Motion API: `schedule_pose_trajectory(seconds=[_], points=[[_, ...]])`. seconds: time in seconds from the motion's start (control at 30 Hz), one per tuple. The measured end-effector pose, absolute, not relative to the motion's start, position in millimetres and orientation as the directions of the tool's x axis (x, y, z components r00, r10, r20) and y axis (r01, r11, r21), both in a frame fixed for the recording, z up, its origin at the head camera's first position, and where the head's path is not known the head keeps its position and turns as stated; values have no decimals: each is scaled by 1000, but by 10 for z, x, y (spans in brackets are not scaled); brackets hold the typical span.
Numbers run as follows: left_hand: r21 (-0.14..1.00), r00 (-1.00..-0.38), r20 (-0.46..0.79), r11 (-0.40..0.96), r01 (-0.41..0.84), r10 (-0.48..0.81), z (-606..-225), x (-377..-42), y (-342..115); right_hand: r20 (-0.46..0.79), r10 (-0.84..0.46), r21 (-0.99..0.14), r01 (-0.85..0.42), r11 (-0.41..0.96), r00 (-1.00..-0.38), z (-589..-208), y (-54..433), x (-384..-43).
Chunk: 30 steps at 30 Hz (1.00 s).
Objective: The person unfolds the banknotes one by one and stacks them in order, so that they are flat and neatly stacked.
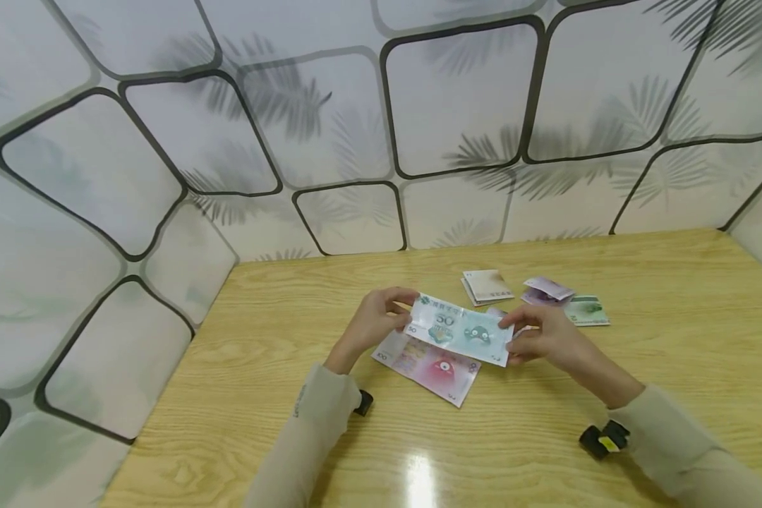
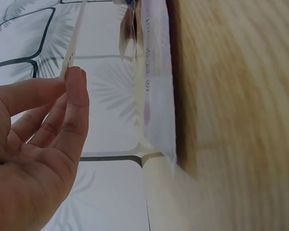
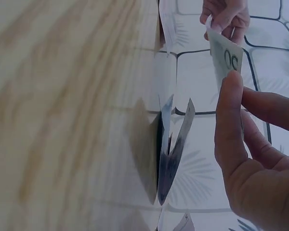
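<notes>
A blue-green play banknote [image 1: 458, 330] marked 50 is held up flat between both hands, above the table. My left hand [image 1: 379, 321] pinches its left end between thumb and fingers. At the other end, my right hand [image 1: 542, 337] pinches the right edge, as the right wrist view also shows with the note [image 3: 225, 57] seen at a slant. Underneath lies a pink banknote [image 1: 428, 368] marked 100, partly covered by the held note. In the left wrist view the held note [image 2: 73, 41] appears nearly edge-on, above the pink note [image 2: 156, 72].
Behind the hands on the wooden table [image 1: 241, 381] lie a folded beige note [image 1: 487, 286], a folded purple note [image 1: 548, 288] and a green note [image 1: 588, 310]. Another purplish note is mostly hidden behind the right hand. A patterned wall [image 1: 457, 106] borders the table's back.
</notes>
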State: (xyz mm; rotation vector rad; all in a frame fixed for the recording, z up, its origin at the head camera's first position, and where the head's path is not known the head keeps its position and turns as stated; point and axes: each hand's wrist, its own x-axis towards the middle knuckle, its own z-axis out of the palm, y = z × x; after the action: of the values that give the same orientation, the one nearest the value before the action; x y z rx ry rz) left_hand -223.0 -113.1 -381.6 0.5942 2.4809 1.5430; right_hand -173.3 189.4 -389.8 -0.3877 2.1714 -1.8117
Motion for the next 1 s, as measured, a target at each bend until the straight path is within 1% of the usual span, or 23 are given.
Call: schedule_pose_trajectory(seconds=[0.07,0.17,0.37,0.7,0.83,1.0], points=[[874,-901,97,397,281,423,-3821,-2209,-1161,-53,-398,-983,-22,182,-916,-3901,1870,-1731],[865,-899,110,405,297,424,-3820,-2181,-1204,-66,-419,-982,-16,188,-906,-3906,1840,-1728],[866,-904,80,420,272,419,-3828,-2161,-1269,-56,-479,-981,-41,189,-876,-3921,1800,-1719],[861,-909,53,443,252,414,-3860,-2139,-1370,-88,-566,-982,-25,189,-820,-3923,1745,-1706],[853,-912,47,459,249,407,-3864,-2137,-1398,-87,-610,-982,-36,186,-788,-3931,1734,-1714],[839,-903,44,475,266,428,-3860,-2141,-1428,-128,-677,-974,-39,225,-725,-3956,1711,-1720]])
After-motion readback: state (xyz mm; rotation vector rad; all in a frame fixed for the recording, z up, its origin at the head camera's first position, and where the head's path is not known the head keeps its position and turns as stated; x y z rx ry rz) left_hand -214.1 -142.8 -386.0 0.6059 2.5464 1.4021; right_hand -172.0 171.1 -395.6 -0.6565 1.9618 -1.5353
